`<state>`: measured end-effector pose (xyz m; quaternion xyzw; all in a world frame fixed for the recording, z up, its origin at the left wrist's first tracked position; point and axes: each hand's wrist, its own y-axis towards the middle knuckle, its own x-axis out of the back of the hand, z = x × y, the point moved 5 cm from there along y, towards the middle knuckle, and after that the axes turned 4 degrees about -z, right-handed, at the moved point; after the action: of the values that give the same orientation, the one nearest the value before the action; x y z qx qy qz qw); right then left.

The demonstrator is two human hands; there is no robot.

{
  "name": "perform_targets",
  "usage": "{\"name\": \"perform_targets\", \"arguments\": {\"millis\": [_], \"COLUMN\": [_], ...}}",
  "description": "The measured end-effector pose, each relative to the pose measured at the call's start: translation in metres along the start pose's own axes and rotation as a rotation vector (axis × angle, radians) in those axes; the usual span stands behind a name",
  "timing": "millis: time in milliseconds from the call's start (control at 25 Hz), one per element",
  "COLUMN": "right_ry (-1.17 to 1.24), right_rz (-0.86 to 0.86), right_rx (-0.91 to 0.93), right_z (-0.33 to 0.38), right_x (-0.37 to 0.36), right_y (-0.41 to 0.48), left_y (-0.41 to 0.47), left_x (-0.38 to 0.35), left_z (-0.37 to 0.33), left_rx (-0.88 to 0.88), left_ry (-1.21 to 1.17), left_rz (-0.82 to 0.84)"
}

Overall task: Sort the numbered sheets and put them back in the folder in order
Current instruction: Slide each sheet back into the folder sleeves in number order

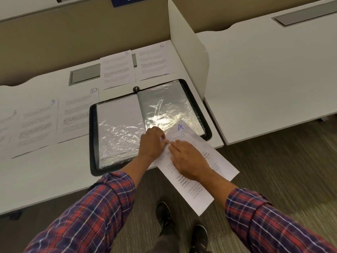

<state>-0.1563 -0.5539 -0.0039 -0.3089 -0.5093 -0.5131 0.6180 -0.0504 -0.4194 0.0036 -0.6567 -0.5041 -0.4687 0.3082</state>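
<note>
The left fingers are curled and pinch sheet 4 at its edge. I cannot tell whether the film of the sleeve is in the pinch too. The right fingers lie straight and flat on the sheet, pressing without gripping.

Sheet 4 lies askew. Its numbered corner is over the near corner of the sleeve, and most of it hangs off the desk edge. Whether that corner is inside the film is unclear.

To do this well, I would square the sheet to the sleeve first. One hand should hold the film open while the flat hand slides the paper in evenly, because the film looks crinkly and may catch a corner.

Count:
- One folder, lying open with two sleeve pages showing.
- Six numbered sheets: 4 in hand, 5 and 6 beyond the folder, and 10, 9 and 8 to its left.
</note>
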Motion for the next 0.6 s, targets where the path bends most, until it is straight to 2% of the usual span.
{"name": "perform_targets", "arguments": {"millis": [120, 200, 320, 600], "right_ry": [-0.074, -0.114, -0.123, -0.148], "right_rz": [0.179, 0.225, 0.233, 0.131], "right_rx": [0.007, -0.010, -0.069, -0.271], "right_z": [-0.008, -0.013, -0.020, -0.005], "right_x": [-0.019, -0.024, -0.023, -0.034], "right_y": [0.011, 0.014, 0.017, 0.035], "left_y": [-0.001, 0.002, 0.003, -0.020], "left_x": [-0.001, 0.002, 0.014, 0.027], "left_z": [0.005, 0.011, 0.020, 0.011], "left_rx": [-0.008, -0.008, -0.010, -0.245], "left_ry": [-0.033, -0.106, -0.196, -0.036], "left_rz": [-0.002, 0.007, -0.012, -0.211]}}
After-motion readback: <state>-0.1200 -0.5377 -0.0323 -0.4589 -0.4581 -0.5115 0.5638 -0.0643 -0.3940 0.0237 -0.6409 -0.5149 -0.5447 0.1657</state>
